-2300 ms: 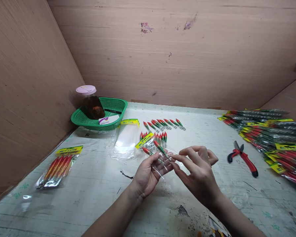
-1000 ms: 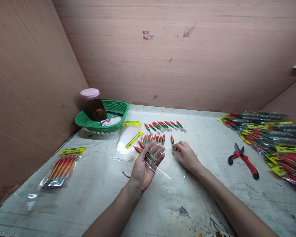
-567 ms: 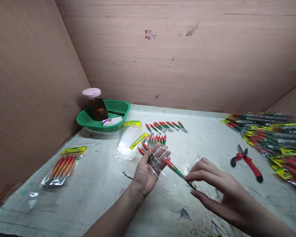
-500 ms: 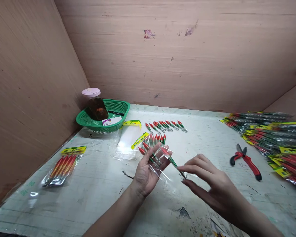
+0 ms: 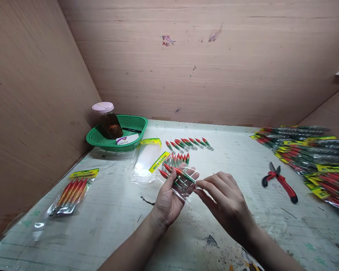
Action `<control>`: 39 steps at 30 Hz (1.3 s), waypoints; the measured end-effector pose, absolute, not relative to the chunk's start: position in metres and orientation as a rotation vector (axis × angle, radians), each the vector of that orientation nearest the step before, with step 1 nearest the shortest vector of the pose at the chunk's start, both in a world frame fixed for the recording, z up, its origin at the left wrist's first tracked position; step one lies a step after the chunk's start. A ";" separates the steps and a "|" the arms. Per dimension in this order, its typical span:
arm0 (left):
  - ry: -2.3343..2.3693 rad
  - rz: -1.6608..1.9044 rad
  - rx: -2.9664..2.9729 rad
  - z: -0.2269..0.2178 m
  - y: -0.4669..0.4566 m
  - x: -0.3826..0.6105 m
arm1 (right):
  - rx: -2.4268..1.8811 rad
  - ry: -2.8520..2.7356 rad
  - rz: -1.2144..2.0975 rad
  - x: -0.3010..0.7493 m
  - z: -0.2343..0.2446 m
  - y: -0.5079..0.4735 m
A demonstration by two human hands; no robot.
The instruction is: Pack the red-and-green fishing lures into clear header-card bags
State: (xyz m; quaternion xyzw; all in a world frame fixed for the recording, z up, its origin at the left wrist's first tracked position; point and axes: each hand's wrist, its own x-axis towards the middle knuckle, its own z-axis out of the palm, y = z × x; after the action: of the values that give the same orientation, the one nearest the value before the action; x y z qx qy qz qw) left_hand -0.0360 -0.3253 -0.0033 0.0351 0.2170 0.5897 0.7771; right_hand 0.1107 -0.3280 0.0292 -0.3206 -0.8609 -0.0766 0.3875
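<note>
My left hand (image 5: 168, 203) is palm up, its thumb closed over a clear plastic bag (image 5: 159, 162) with a yellow "BCT LURE" header. Two red and green fishing lures (image 5: 164, 174) lie in the bag, their hooks towards the wrist side. Between thumb and fingertips, my right hand (image 5: 226, 198) pinches the hook end of another red and green lure (image 5: 185, 174). That lure lies over the left palm at the bag, its red tip pointing left; I cannot tell how far it is inside. Beyond the hands are a short row of lures (image 5: 187, 158) and a longer row (image 5: 190, 143).
Flat bags (image 5: 147, 160) lie by a green basket (image 5: 134, 146) holding a pink-lidded jar (image 5: 110, 126), a card and a pen. A filled lure bag (image 5: 73, 194) is at left. Red-handled pliers (image 5: 285, 186) and piled lure packs (image 5: 305, 154) are at right.
My right hand has moved left, bringing its lure over the left palm, beside the other two lures at the bag. The view has shifted slightly.
</note>
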 end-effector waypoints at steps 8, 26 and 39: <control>0.484 1.263 0.072 -0.001 -0.327 -0.035 | -0.820 -2.179 -0.154 0.114 0.022 -0.327; 0.539 1.473 0.069 0.014 -0.310 -0.065 | -1.127 -2.223 0.265 0.109 -0.031 -0.231; 0.553 1.514 0.017 0.003 -0.307 -0.061 | -1.301 -2.358 0.343 0.122 -0.052 -0.233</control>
State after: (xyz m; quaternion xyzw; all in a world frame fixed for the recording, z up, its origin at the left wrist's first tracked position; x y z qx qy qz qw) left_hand -0.0613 -0.3066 0.0032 0.0075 0.2474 0.6776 0.6925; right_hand 0.1221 -0.2328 -0.0518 -0.4683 -0.8489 0.1236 0.2117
